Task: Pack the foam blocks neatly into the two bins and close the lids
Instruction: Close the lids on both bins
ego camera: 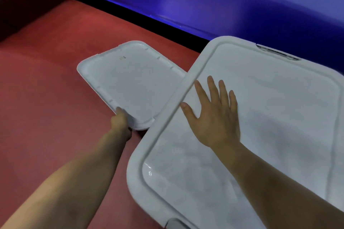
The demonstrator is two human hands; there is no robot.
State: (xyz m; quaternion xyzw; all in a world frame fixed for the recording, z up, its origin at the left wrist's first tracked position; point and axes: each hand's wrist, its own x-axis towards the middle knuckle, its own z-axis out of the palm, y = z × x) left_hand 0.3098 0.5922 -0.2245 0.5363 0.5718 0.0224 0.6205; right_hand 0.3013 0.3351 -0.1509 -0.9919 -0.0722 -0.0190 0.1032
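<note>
A large white bin fills the right half of the view with its lid on top. My right hand lies flat on that lid near its left edge, fingers spread and straight. To the left, a second white lid lies underside up, tilted above the red floor. Its right part runs behind the bin's edge. My left hand grips this loose lid at its near corner, fingers curled under the rim. No foam blocks and no second bin are in view.
Red carpet floor spreads to the left and front. A dark baseboard and a blue-lit wall run along the back. A grey latch sits on the bin's far edge, another at its near edge.
</note>
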